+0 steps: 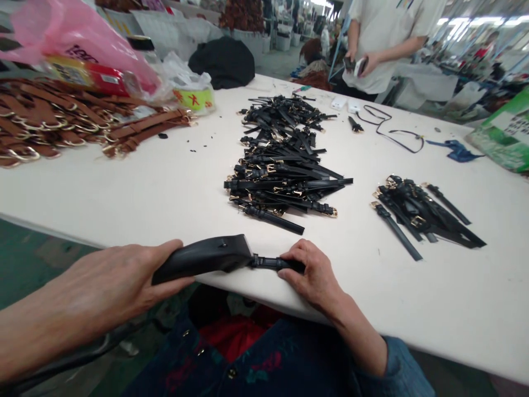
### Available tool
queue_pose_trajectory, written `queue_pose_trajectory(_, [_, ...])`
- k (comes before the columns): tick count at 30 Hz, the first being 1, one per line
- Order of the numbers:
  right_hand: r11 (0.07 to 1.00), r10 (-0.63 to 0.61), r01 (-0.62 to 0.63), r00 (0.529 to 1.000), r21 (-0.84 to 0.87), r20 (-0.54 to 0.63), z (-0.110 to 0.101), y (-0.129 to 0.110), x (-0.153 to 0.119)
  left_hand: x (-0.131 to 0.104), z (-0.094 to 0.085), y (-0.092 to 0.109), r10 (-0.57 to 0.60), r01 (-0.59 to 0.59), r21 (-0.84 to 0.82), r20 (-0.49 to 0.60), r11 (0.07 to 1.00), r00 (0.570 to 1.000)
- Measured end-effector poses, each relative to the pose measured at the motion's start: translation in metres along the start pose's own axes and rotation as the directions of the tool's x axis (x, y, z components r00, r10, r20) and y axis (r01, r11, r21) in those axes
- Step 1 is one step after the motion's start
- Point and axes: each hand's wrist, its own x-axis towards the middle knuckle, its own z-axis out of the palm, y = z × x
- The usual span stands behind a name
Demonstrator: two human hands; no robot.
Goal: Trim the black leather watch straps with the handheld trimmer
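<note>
My left hand (136,270) is closed round the body of a black handheld tool (204,255), shaped like a hair clipper. The tool's wide end points right and meets the near end of a short black buckle strap (266,262); whether they touch, I cannot tell. Between thumb and fingers, my right hand (312,270) pinches that strap just above the table's front edge. Beyond my hands lies a long pile of black straps with gold buckles (285,160). To the right is a smaller group of similar straps (417,207).
Brown straps with metal rings (53,118) lie heaped at left, beside a pink plastic bag (82,33). A black cloth bundle (223,62) sits at the back. A thin black cord (392,131) and a green bag (504,132) are at right. Across the white table (124,198) stands another person (384,44).
</note>
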Motion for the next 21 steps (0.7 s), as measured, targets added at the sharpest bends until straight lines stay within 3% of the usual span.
queue_pose_trajectory(3, [1.0,-0.004,0.004,1.0,-0.015,-0.004,0.001,0.0,0.001,0.007,0.0,0.009,0.02,-0.022,0.029,0.067,0.999,0.998])
queue_pose_trajectory(7, [0.998,-0.022,0.021,1.0,-0.056,-0.009,0.002,-0.001,0.001,0.014,0.003,0.015,0.07,-0.07,-0.026,0.027,0.997,0.997])
queue_pose_trajectory(15, [0.995,-0.011,0.013,1.0,-0.094,0.019,-0.002,-0.006,-0.001,-0.004,0.003,0.0,-0.002,-0.001,0.047,0.063,0.999,0.998])
queue_pose_trajectory(21, [0.959,0.045,-0.01,0.992,-0.282,0.119,-0.001,-0.026,0.004,0.001,0.017,-0.004,0.03,-0.028,-0.12,0.013,0.992,0.999])
